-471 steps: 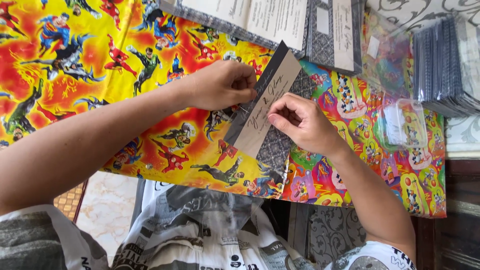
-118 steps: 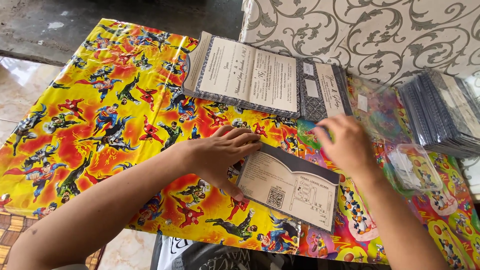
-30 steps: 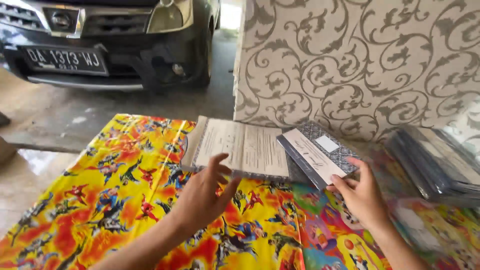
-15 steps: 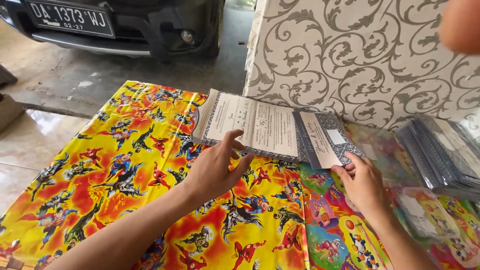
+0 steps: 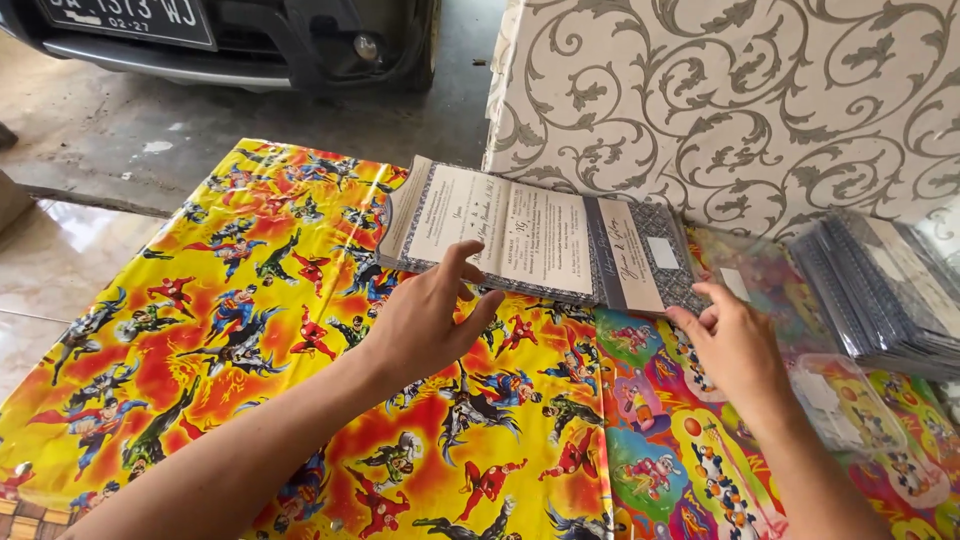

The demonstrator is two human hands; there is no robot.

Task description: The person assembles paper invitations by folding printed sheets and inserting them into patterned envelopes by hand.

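A stack of unfolded grey patterned cards [image 5: 520, 235] with cream printed panels lies at the far side of the table, on a bright cartoon-print cloth [image 5: 250, 330]. One folded card [image 5: 645, 255] rests on the stack's right end. My left hand [image 5: 425, 325] hovers open just in front of the stack, fingers spread, thumb near its front edge. My right hand [image 5: 735, 345] is open too, its fingertips touching the folded card's near right corner. Neither hand holds anything.
A pile of dark folded cards [image 5: 885, 295] lies at the right edge. Clear plastic sleeves [image 5: 845, 405] lie in front of it. A panel with grey swirls [image 5: 740, 100] stands behind the table. A dark car [image 5: 250, 40] is parked on the concrete floor beyond.
My right hand carried the folded card to the stack's right end and let it go. My left hand stayed open near the stack. The camera tilted down.
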